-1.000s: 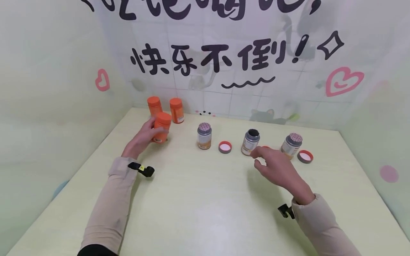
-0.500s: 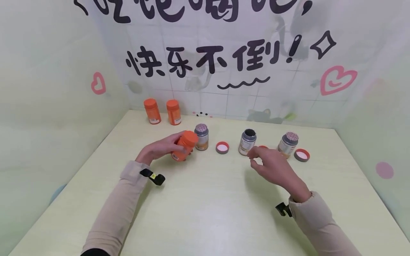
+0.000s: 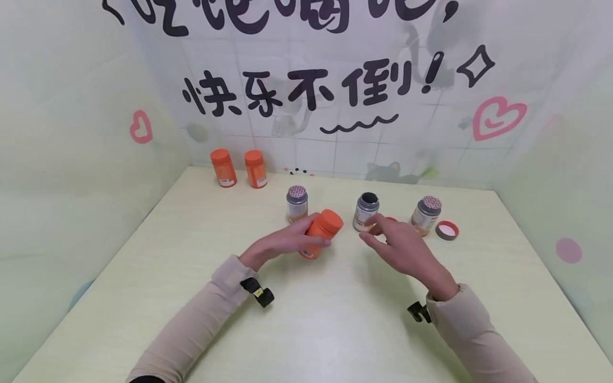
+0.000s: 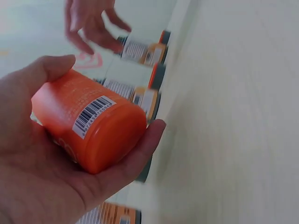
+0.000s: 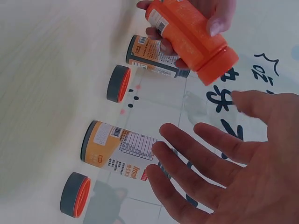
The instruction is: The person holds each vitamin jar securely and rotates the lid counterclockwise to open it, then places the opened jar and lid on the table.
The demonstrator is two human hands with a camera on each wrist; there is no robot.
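Observation:
My left hand grips an orange capped bottle, raised and tilted with its cap up and to the right. Thumb and fingers wrap its sides; a barcode shows near its base in the left wrist view. My right hand hovers with relaxed, spread fingers and holds nothing. Just beyond its fingertips stands a grey bottle without a cap, dark at its mouth. To the left, behind the orange bottle, is a grey bottle with a patterned seal; another sealed grey bottle stands behind the right hand, partly covered.
Two orange capped bottles stand at the table's back left corner. A loose red-lined grey cap lies at the right. Two more loose caps show in the right wrist view, one cap between the grey bottles. Printed curtains enclose the table.
My left hand has carried the orange bottle from the back left rightward and nearer, tilting it, past the left grey bottle toward the right hand. The right hand stays about where it was.

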